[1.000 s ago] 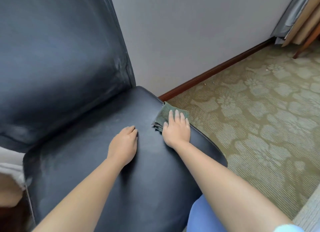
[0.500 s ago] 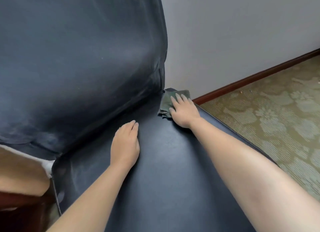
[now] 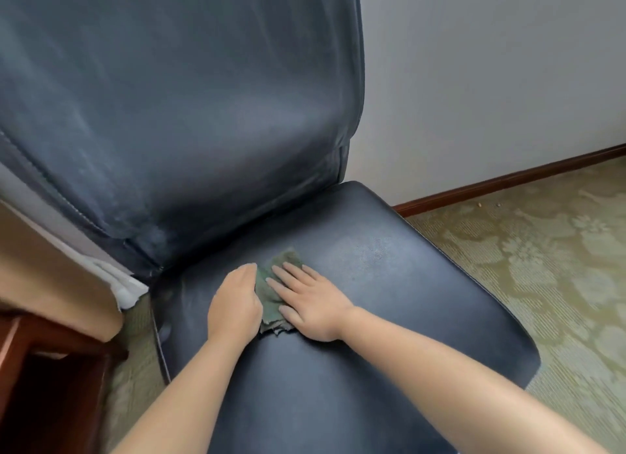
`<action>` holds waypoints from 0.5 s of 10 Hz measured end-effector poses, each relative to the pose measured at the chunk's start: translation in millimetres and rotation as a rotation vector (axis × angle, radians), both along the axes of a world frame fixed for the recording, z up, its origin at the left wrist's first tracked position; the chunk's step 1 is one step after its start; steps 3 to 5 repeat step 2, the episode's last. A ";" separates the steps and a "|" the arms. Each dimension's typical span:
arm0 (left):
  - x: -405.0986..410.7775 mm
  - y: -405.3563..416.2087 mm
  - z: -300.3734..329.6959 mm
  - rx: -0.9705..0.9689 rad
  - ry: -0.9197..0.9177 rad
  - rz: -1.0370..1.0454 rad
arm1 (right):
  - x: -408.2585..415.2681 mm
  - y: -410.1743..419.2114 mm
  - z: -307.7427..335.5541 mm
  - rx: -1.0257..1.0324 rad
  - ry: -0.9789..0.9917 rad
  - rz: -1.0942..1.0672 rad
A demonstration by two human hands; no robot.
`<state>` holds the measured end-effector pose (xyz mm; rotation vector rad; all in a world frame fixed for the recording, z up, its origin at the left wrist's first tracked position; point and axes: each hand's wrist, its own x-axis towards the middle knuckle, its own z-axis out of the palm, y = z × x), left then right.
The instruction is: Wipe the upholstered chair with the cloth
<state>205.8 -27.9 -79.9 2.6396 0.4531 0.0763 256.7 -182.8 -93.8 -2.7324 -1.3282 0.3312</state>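
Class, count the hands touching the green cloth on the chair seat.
2. The right hand lies flat on the cloth; the left hand rests against its left edge, on the seat.

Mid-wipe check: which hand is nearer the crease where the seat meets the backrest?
Left. The left hand lies on the seat beside the cloth, its fingertips nearest the crease. The right hand presses flat on the cloth, slightly farther out toward the seat's middle.
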 end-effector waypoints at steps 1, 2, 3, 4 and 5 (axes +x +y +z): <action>-30.3 -11.9 13.3 -0.023 0.112 -0.040 | -38.1 -15.2 5.2 -0.059 0.025 0.030; -64.8 -23.3 33.7 -0.018 0.190 -0.095 | -72.6 -29.6 19.4 -0.093 0.074 -0.007; -64.8 -23.3 33.7 -0.018 0.190 -0.095 | -72.6 -29.6 19.4 -0.093 0.074 -0.007; -64.8 -23.3 33.7 -0.018 0.190 -0.095 | -72.6 -29.6 19.4 -0.093 0.074 -0.007; -64.8 -23.3 33.7 -0.018 0.190 -0.095 | -72.6 -29.6 19.4 -0.093 0.074 -0.007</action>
